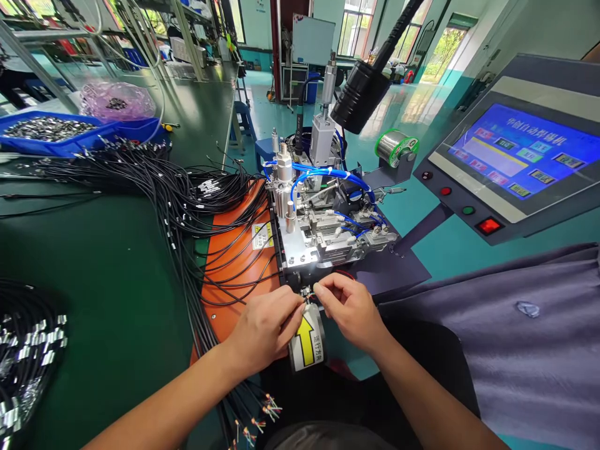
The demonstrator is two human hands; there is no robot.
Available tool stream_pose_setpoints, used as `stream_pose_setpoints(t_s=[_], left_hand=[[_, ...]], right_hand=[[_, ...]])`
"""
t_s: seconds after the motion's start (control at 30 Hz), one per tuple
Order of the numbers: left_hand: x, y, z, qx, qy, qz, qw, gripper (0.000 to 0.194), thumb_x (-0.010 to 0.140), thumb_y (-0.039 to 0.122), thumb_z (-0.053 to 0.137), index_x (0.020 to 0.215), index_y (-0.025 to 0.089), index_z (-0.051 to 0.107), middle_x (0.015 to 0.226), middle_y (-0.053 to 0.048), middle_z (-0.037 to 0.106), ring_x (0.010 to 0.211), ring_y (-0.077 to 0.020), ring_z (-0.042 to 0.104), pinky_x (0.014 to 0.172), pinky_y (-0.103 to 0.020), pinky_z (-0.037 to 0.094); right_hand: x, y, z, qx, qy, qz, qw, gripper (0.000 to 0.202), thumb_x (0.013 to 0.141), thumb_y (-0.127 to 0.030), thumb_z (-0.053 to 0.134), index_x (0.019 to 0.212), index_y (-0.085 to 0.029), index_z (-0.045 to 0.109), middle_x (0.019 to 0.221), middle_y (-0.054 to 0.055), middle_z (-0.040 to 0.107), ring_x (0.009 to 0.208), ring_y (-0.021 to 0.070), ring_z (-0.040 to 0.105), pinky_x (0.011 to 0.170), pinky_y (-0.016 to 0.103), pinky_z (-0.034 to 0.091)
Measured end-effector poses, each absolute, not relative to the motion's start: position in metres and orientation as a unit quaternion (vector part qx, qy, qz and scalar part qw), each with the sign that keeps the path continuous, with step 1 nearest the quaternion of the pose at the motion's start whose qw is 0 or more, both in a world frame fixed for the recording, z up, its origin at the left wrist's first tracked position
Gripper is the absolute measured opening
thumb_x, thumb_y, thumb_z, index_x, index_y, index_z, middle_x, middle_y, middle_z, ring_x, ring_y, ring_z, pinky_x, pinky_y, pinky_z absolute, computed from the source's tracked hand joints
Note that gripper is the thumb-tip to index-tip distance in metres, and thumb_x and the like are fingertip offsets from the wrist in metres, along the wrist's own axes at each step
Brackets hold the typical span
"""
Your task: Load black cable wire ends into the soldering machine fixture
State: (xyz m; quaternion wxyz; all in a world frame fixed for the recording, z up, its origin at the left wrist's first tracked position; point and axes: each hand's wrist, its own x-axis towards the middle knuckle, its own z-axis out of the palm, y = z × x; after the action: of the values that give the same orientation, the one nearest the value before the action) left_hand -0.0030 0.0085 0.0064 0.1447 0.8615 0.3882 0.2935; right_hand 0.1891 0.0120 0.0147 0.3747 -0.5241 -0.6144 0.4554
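Note:
At the front edge of a metal soldering machine [323,231], my left hand [269,325] is closed in a pinch beside a small metal part [306,292]. On the other side of that part, my right hand [349,306] has its thumb and forefinger pressed together. What either pinch holds is too small to make out. Just below the fingers is a round plate with a yellow arrow [306,340]. Many black cables [178,206] lie left of the machine, some running over an orange panel [241,269] toward its front.
Blue trays [51,147] of small metal parts stand at the back left. A cable bundle [28,350] lies at the near left. A touchscreen panel [525,150] is at the right, and a solder spool [396,147] and black lamp [360,94] are behind the machine.

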Motion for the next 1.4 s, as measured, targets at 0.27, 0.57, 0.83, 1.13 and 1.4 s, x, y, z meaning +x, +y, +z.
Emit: stream_pose_setpoints(t_s=[0.27, 0.57, 0.83, 1.13, 1.4], left_hand=[[-0.009, 0.01, 0.008, 0.857, 0.414, 0.273, 0.142, 0.021, 0.097, 0.022, 0.046, 0.096, 0.016, 0.065, 0.077, -0.003, 0.058, 0.068, -0.0139, 0.054, 0.063, -0.025, 0.043], [-0.013, 0.012, -0.001, 0.845, 0.423, 0.28, 0.171, 0.028, 0.092, 0.011, 0.047, 0.112, 0.019, 0.065, 0.095, -0.006, 0.06, 0.081, -0.0146, 0.059, 0.072, -0.025, 0.049], [-0.013, 0.013, -0.006, 0.84, 0.431, 0.28, 0.173, 0.028, 0.091, 0.009, 0.047, 0.112, 0.019, 0.065, 0.095, -0.006, 0.06, 0.083, -0.0151, 0.058, 0.073, -0.025, 0.049], [-0.013, 0.014, -0.007, 0.839, 0.437, 0.275, 0.173, 0.03, 0.09, 0.007, 0.048, 0.112, 0.017, 0.065, 0.096, -0.006, 0.06, 0.084, -0.0156, 0.058, 0.073, -0.026, 0.049], [-0.013, 0.015, -0.01, 0.837, 0.435, 0.286, 0.169, 0.028, 0.092, 0.009, 0.048, 0.112, 0.017, 0.066, 0.097, -0.006, 0.061, 0.085, -0.0156, 0.059, 0.075, -0.025, 0.051]], right_hand=[[0.183, 0.016, 0.003, -0.533, -0.59, 0.471, 0.383, 0.028, 0.091, -0.042, 0.054, 0.076, -0.019, 0.057, 0.061, -0.003, 0.051, 0.053, 0.0108, 0.046, 0.051, 0.023, 0.038], [0.181, 0.022, -0.024, -0.558, -0.573, 0.46, 0.386, 0.03, 0.091, -0.045, 0.054, 0.077, -0.019, 0.059, 0.062, -0.002, 0.053, 0.056, 0.0129, 0.048, 0.052, 0.024, 0.038], [0.18, 0.025, -0.029, -0.566, -0.579, 0.446, 0.381, 0.029, 0.092, -0.043, 0.053, 0.079, -0.018, 0.06, 0.068, 0.0, 0.058, 0.062, 0.0149, 0.053, 0.058, 0.026, 0.043], [0.179, 0.026, -0.031, -0.569, -0.574, 0.454, 0.375, 0.028, 0.092, -0.043, 0.053, 0.08, -0.018, 0.06, 0.068, 0.0, 0.058, 0.061, 0.0146, 0.053, 0.057, 0.026, 0.042], [0.178, 0.027, -0.031, -0.572, -0.566, 0.455, 0.38, 0.028, 0.091, -0.042, 0.053, 0.078, -0.018, 0.059, 0.068, -0.001, 0.057, 0.061, 0.0142, 0.052, 0.058, 0.026, 0.041]])
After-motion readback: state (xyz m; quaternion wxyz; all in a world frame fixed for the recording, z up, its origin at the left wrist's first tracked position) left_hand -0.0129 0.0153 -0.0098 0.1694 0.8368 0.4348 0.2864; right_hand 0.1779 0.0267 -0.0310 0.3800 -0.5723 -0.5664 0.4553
